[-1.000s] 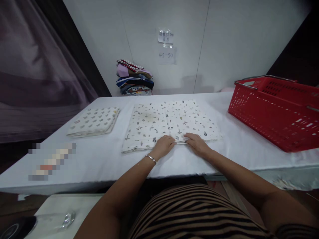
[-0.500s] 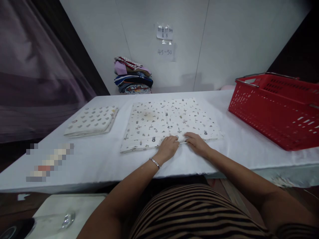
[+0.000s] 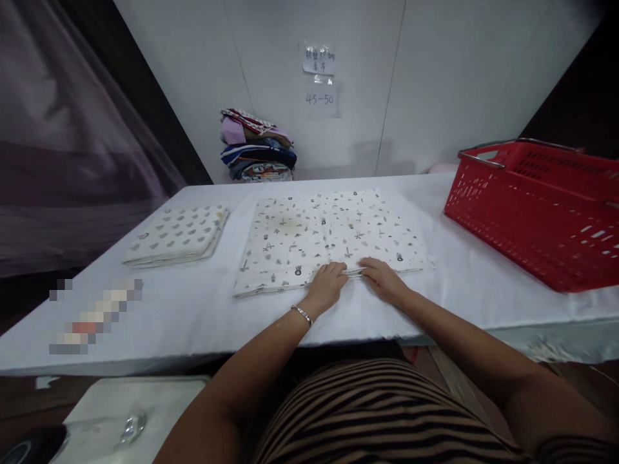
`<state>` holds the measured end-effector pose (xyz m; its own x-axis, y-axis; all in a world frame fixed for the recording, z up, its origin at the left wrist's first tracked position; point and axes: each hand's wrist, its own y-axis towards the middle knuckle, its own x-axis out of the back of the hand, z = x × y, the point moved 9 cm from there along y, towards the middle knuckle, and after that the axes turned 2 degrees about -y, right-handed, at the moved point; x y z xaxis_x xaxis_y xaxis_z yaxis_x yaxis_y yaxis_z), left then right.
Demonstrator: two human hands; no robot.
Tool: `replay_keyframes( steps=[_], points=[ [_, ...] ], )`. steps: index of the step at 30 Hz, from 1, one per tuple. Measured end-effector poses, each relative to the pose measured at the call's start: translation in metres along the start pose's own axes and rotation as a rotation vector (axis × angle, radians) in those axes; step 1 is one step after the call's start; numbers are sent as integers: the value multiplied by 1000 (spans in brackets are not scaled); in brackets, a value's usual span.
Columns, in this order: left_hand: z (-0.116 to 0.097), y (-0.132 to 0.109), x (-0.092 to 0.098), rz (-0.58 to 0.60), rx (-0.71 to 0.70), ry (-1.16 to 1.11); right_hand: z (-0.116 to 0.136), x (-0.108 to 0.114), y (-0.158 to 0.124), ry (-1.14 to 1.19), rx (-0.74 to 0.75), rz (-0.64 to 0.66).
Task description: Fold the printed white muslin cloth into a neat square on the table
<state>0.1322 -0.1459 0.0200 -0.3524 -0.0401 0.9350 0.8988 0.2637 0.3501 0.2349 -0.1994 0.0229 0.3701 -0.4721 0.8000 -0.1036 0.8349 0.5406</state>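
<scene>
A white folded cloth [image 3: 294, 238] with small scattered prints lies flat on the white-covered table, its layered edge toward me. At the middle of that near edge, my left hand [image 3: 327, 285], with a bracelet at its wrist, has its fingers bent over the layers. Just to its right, my right hand [image 3: 381, 278] is closed on the same edge, thumb side hidden. A narrow stretch of the edge shows between the two hands. Off to the left sits a smaller folded cloth [image 3: 176, 235] with rows of grey prints, apart from both hands.
A red plastic basket [image 3: 522, 232] with metal handles stands on the table's [image 3: 193, 316] right side. Against the back wall rises a pile of folded fabrics [image 3: 258, 151]. A blurred-out item [image 3: 99, 316] lies at front left, and a pale stool [image 3: 140, 393] is below the table.
Both hands stay at the near edge of the printed cloth with barely any movement. The view has shifted very slightly.
</scene>
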Motion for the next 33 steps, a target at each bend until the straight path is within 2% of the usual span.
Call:
replay_keyframes(
  steps=[4, 10, 12, 16, 22, 27, 33],
  points=[
    [-1, 0, 2, 37, 15, 2, -1, 0, -1, -3, 3, -19],
    [-4, 5, -4, 120, -26, 47, 2, 0, 1, -19, 2, 4],
    [-8, 6, -3, 103, -45, 59, 4, 0, 1, -37, 13, 3],
    [-14, -1, 6, -6, -62, -9, 5, -1, 0, -71, 26, 7],
    [-5, -7, 2, -10, 46, -77, 9, -2, -3, -76, 44, 25],
    [6, -5, 2, -58, 172, -197, 15, -2, -1, -170, 31, 79],
    [9, -4, 1, -38, 233, -235, 22, -4, 3, -240, 61, 67]
  ],
)
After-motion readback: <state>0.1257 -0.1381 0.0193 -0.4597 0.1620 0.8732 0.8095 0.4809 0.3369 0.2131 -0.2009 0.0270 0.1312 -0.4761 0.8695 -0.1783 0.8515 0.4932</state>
